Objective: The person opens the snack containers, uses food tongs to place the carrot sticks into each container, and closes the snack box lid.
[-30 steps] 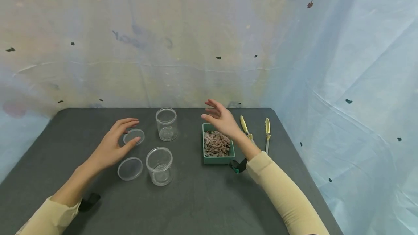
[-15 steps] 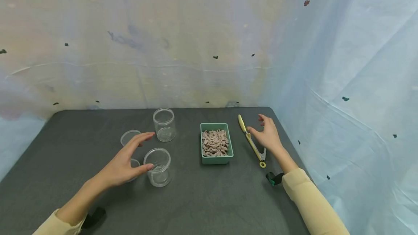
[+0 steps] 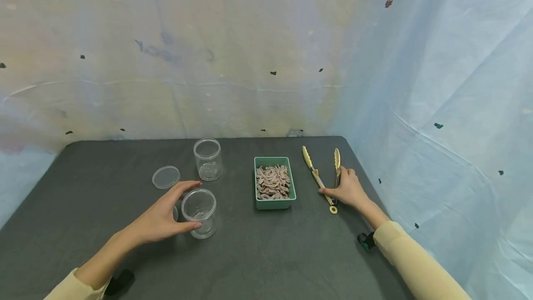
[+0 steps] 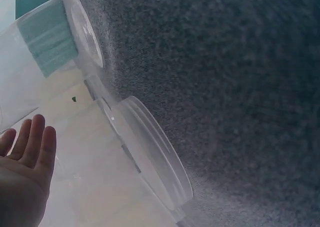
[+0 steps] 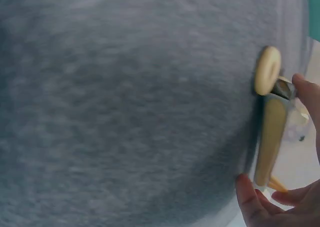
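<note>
My left hand [image 3: 160, 219] reaches around the near clear jar [image 3: 199, 207], thumb in front and fingertips behind its rim. In the left wrist view the fingers of that hand [image 4: 25, 172] look straight, and no firm grip shows. Over at the right, my right hand [image 3: 349, 192] holds a pair of tongs [image 3: 318, 180] with yellow tips, spread apart on the table. The right wrist view has the thumb at the metal by the ring end and fingertips beside the yellow handle [image 5: 272, 137].
A second clear jar [image 3: 209, 163] stands farther back. One clear lid [image 3: 165, 177] lies left of it; another lid [image 3: 175, 213] is mostly hidden by my left hand. A green tray [image 3: 275, 204] of brownish strips sits mid-table. Plastic sheeting [image 3: 233, 59] hangs behind the dark table [image 3: 258, 258].
My right hand has swung from above the green tray rightward and down onto the tongs. My left hand has moved right, from the lids to the near jar.
</note>
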The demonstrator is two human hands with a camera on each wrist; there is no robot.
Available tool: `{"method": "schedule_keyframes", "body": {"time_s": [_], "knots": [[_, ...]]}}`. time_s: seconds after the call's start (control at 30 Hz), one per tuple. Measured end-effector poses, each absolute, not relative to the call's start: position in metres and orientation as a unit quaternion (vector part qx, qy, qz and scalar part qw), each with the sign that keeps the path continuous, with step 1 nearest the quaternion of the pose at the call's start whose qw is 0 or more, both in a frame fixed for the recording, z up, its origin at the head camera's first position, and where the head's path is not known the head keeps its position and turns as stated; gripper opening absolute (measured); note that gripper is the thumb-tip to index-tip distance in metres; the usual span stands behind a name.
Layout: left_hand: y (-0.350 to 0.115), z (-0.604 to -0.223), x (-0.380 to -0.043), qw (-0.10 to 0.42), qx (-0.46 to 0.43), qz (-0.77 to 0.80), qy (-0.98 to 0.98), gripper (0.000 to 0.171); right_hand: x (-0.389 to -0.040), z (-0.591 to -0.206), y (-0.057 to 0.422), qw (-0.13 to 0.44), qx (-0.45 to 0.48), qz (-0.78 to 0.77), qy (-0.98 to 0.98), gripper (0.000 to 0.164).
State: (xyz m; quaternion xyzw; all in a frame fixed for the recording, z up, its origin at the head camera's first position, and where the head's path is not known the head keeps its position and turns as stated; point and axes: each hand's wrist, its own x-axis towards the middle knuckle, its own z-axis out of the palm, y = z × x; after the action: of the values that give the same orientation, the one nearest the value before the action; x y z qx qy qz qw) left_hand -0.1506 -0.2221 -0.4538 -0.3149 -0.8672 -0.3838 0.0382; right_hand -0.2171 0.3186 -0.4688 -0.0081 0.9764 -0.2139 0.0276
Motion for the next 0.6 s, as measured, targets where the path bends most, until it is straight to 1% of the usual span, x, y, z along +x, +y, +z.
{"method": "schedule_keyframes", "body": {"time_s": [0.17,0.27,0.47,0.6], "knots": [[-0.2212,-0.4554,-0.1489,0.024,-0.311,-0.387,-0.868,0.081,-0.2161,-0.4724,0.3175,0.037,-0.002,-0.215,0.976,0.120],[-0.2207,-0.4559,-0.1484,0.016,-0.305,-0.388,-0.870,0.074,-0.2161,-0.4731,0.3172,0.036,0.004,-0.225,0.974,0.118],[-0.2210,-0.4566,-0.1494,0.013,-0.301,-0.386,-0.872,0.073,-0.2187,-0.4701,0.3200,0.027,0.001,-0.254,0.967,0.108],[-0.2210,-0.4574,-0.1493,0.009,-0.300,-0.393,-0.869,0.073,-0.2194,-0.4666,0.3228,0.045,0.009,-0.273,0.961,0.103]]}}
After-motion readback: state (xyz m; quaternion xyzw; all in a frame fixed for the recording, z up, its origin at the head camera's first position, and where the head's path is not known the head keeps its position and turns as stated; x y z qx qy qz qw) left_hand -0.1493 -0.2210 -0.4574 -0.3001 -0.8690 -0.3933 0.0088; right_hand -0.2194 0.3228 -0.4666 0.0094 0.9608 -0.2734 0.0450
